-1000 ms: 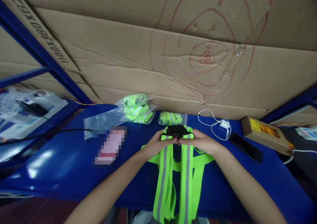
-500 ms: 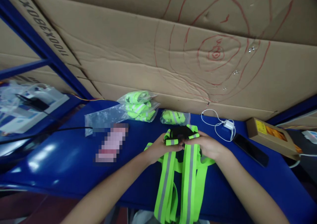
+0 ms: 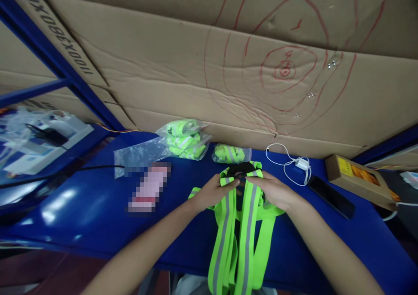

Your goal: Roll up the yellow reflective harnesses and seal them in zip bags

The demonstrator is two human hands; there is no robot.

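A bundle of neon green straps with grey reflective stripes hangs from my two hands over the front of the blue table. My left hand grips the bundle's upper left part, thumb across a strap. On the upper right part, my right hand pinches another strap with its thumb. Between the hands at the top is a black piece, partly hidden by straps and fingers. Behind the bundle lies a bagged green strap roll. Further left, several more rolls in clear bags are stacked.
On the blue table lie a flat clear bag, a pixelated pink item, a white charger with cable, a black phone and an open cardboard box. Cardboard stands behind. White devices sit left.
The straps under my thumbs now run down smoothly, where short folded ends showed before. My thumbs have shifted slightly upward, and the hanging straps have swung a little.
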